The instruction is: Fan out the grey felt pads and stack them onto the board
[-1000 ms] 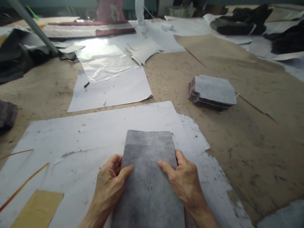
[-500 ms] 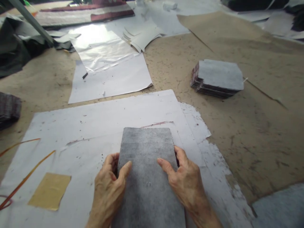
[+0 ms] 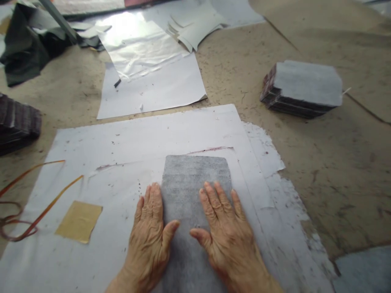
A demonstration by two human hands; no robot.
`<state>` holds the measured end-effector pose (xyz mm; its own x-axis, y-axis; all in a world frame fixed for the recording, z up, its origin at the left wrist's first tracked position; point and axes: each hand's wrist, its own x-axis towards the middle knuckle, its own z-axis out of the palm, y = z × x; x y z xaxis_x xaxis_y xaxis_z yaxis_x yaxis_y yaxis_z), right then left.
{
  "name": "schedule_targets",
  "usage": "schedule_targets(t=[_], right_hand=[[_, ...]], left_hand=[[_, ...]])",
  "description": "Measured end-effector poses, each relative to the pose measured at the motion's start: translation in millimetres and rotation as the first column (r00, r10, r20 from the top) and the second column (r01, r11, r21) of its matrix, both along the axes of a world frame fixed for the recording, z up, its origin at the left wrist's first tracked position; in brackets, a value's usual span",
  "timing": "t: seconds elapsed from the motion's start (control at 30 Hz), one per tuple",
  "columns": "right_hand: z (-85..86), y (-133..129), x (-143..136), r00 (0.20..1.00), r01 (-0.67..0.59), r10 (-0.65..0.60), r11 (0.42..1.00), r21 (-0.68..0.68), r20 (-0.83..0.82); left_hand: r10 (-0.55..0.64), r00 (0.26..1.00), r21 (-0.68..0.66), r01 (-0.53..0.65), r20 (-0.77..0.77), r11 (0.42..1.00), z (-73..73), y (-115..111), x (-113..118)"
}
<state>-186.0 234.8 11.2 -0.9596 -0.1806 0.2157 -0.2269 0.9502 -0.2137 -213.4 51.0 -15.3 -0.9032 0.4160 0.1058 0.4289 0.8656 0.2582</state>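
A long grey fabric-like piece [image 3: 195, 175] lies on white paper [image 3: 146, 138], its near end running out of view at the bottom. My left hand [image 3: 149, 236] rests flat along its left edge, fingers on the paper side and thumb over the piece. My right hand [image 3: 226, 236] lies with fingers spread on the right part of the piece, its outer finger by the right edge. Neither hand grips anything.
A stack of grey-topped pieces [image 3: 305, 87] stands at the back right, another dark stack [image 3: 18, 122] at the far left. A yellow square [image 3: 80, 221] and orange strips [image 3: 55, 201] lie left. White sheets [image 3: 155, 91] and dark scraps [image 3: 24, 49] are farther back.
Both hands have released the edges of the grey piece and flattened, fingers now stretched out. The piece sits lower against the paper. The view has shifted, with objects appearing farther right and higher.
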Motion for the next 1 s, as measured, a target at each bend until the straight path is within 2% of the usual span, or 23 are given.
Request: schedule_targets(t=[0.13,0.27,0.4,0.6,0.7,0.8,0.9,1.0], right_hand=[[3.2,-6.4,10.2,0.993,0.077,-0.079,0.997,-0.023,-0.084],[3.8,-16.1,20.1,1.000,0.009,-0.010,1.000,-0.017,-0.017],[4.0,-23.0,26.2,0.996,-0.008,0.004,0.999,-0.042,-0.089],[-2.9,-23.4,30.9,0.994,-0.100,0.092,0.986,-0.135,-0.062],[3.1,-11.6,25.2,0.986,-0.009,-0.017,0.988,-0.153,-0.164],[9.3,1.7,18.2,0.972,0.117,-0.136,0.988,-0.104,-0.191],[10.6,9.2,13.1,0.979,0.127,-0.135,0.990,-0.061,-0.153],[10.5,12.1,9.1,0.983,0.152,-0.155,0.988,-0.040,-0.102]], left_hand=[[0.050,0.998,0.066,-0.052,0.039,0.996,2.6,-10.4,-0.2],[0.084,0.994,0.108,-0.091,0.071,0.990,5.7,-13.4,4.0],[0.099,0.991,0.111,-0.108,0.085,0.988,8.0,-14.8,13.9],[0.060,0.998,0.150,-0.061,0.014,0.987,21.2,-13.2,18.6],[0.110,0.992,0.202,-0.095,-0.062,0.975,25.9,-11.4,16.0],[0.132,0.988,0.213,-0.113,-0.079,0.971,25.5,-10.2,11.3],[0.115,0.993,0.211,-0.105,-0.032,0.972,24.5,-9.5,4.4],[0.126,0.987,0.241,-0.147,0.100,0.959,27.6,-7.9,-3.5]])
